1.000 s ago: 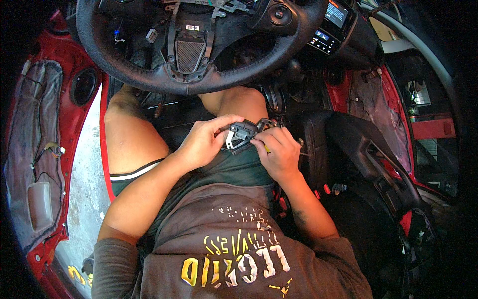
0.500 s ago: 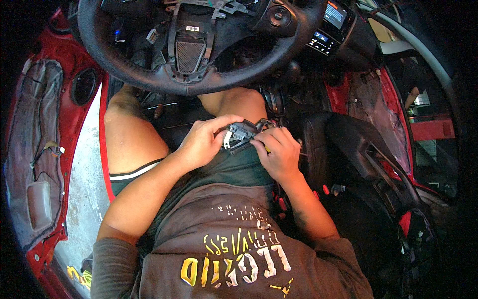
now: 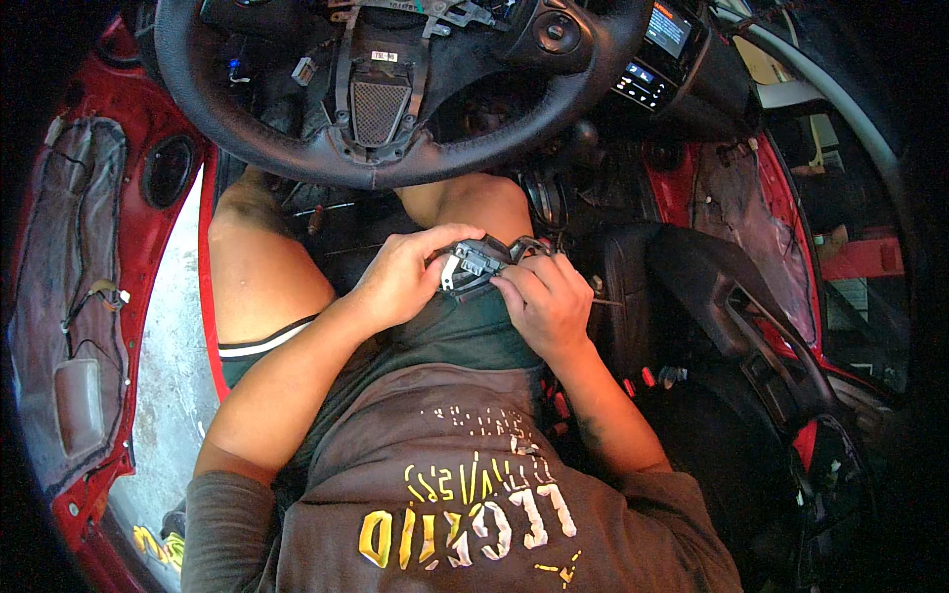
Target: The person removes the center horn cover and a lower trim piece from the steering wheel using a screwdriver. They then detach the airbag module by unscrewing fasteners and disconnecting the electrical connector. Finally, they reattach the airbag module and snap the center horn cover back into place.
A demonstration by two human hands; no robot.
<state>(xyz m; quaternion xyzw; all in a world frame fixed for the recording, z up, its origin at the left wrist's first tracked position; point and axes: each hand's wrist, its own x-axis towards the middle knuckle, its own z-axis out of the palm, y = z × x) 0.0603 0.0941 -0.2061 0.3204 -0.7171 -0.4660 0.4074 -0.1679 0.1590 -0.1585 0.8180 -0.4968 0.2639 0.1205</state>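
A small black plastic part (image 3: 476,259) with a pale metal bracket is held over my lap. My left hand (image 3: 403,279) grips its left end, fingers over the top. At its right side, my right hand (image 3: 547,302) has curled fingers pressed against it and a short length of black wiring or trim behind them. A thin tool shaft (image 3: 608,301) sticks out to the right of that hand; the rest of it is hidden by my fingers.
I sit in a car, below the steering wheel (image 3: 376,168) with its centre exposed. A stripped red door (image 3: 120,395) hangs open at left. At right are the centre console (image 3: 722,306), a lit dashboard screen (image 3: 662,35) and another stripped door (image 3: 717,217).
The black part has shifted slightly in my hands. My right fingers have moved a little over it, and the yellow bit that showed among them is now covered.
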